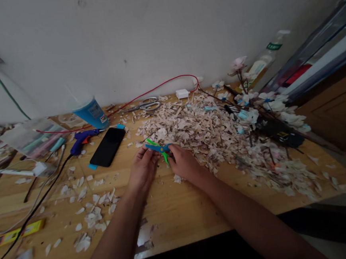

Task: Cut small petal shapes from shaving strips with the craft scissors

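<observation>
My right hand (183, 159) grips a pair of blue and green scissors (156, 148), with the blades pointing left and spread apart. My left hand (143, 163) is closed just beside the blades, its fingers pinched together. Whatever is between those fingers is too small and hidden to name. Just beyond both hands lies a broad heap of dry, pale petal-like flakes (187, 122). A few loose flakes lie on the wooden table near my right wrist.
Left of my hands lie a black phone (107, 147) and a blue glue gun (83, 140), behind them a blue cup (91, 114). Metal scissors (147, 104) rest at the back. At right stand flowering branches (249, 107) and a bottle (263, 64). A yellow box (18, 233) lies front left.
</observation>
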Available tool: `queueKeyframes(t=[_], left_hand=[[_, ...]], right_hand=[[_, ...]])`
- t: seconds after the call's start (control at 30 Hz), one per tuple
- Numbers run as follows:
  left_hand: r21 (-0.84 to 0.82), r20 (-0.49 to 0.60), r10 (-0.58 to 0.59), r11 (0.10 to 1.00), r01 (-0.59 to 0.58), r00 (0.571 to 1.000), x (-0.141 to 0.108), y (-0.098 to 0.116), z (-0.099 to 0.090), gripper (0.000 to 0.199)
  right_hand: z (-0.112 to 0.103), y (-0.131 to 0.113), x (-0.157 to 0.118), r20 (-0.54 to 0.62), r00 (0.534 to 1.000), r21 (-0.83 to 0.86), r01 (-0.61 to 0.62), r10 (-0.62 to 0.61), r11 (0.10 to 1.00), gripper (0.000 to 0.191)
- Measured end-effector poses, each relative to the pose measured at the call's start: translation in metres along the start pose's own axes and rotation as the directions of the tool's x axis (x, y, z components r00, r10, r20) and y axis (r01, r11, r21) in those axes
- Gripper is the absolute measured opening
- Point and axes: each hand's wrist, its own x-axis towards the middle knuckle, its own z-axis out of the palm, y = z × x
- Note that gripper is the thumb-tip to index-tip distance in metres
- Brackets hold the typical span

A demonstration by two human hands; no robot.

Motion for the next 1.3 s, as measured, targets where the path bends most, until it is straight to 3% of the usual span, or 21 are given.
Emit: queueKeyframes(t=[0.1, 0.2, 0.3, 0.4, 0.5, 0.63, 0.73, 0.9, 1.1, 1.2, 1.3], left_hand=[[-0.021, -0.01, 0.011, 1.0, -0.011, 1.0, 0.001, -0.002, 0.0, 0.029], [0.182, 0.002, 0.117, 0.976, -0.116, 0.993, 0.004, 0.003, -0.005, 0.028], [0.395, 0.071, 0.206, 0.892, -0.218, 0.976, 0.005, 0.012, -0.01, 0.023], [0.497, 0.094, 0.261, 0.824, -0.273, 0.961, 0.004, 0.018, -0.012, 0.018], [0.444, 0.05, 0.243, 0.863, -0.239, 0.969, 0.005, 0.016, -0.011, 0.02], [0.165, -0.005, 0.108, 0.981, -0.106, 0.994, 0.006, 0.007, -0.008, 0.026], [0.028, 0.005, 0.009, 1.0, -0.009, 1.0, 0.006, 0.003, -0.008, 0.026], [0.068, -0.007, 0.02, 0.997, -0.02, 1.0, 0.008, 0.004, -0.011, 0.026], [0.493, -0.015, 0.209, 0.852, -0.174, 0.978, 0.008, 0.01, -0.012, 0.016], [0.431, -0.017, 0.187, 0.888, -0.161, 0.982, 0.007, 0.009, -0.012, 0.016], [0.147, -0.037, 0.076, 0.987, -0.07, 0.996, 0.007, 0.006, -0.01, 0.024]], right_hand=[[0.001, 0.002, 0.0, -0.011, 1.0, -0.002, 0.017, -0.017, 1.0, 0.013], [0.001, 0.004, 0.0, -0.014, 0.999, -0.012, 0.033, -0.033, 0.999, 0.014], [-0.001, 0.006, 0.001, 0.005, 1.0, -0.025, 0.027, -0.026, 0.999, 0.013], [-0.002, 0.007, 0.001, 0.014, 1.0, -0.04, 0.023, -0.022, 0.999, 0.014], [-0.003, 0.007, 0.002, 0.019, 1.0, -0.06, 0.025, -0.024, 0.998, 0.015], [-0.004, 0.008, 0.002, 0.024, 1.0, -0.071, 0.012, -0.01, 0.997, 0.013], [-0.004, 0.008, 0.003, 0.03, 0.999, -0.064, 0.018, -0.016, 0.998, 0.013], [-0.008, 0.006, 0.002, 0.046, 0.999, -0.096, 0.024, -0.02, 0.995, 0.016], [-0.01, 0.004, 0.002, 0.079, 0.997, -0.155, 0.008, 0.004, 0.988, 0.014], [-0.01, 0.004, 0.003, 0.079, 0.997, -0.152, -0.006, 0.018, 0.988, 0.014], [-0.009, 0.004, 0.004, 0.071, 0.997, -0.151, -0.032, 0.043, 0.988, 0.015]])
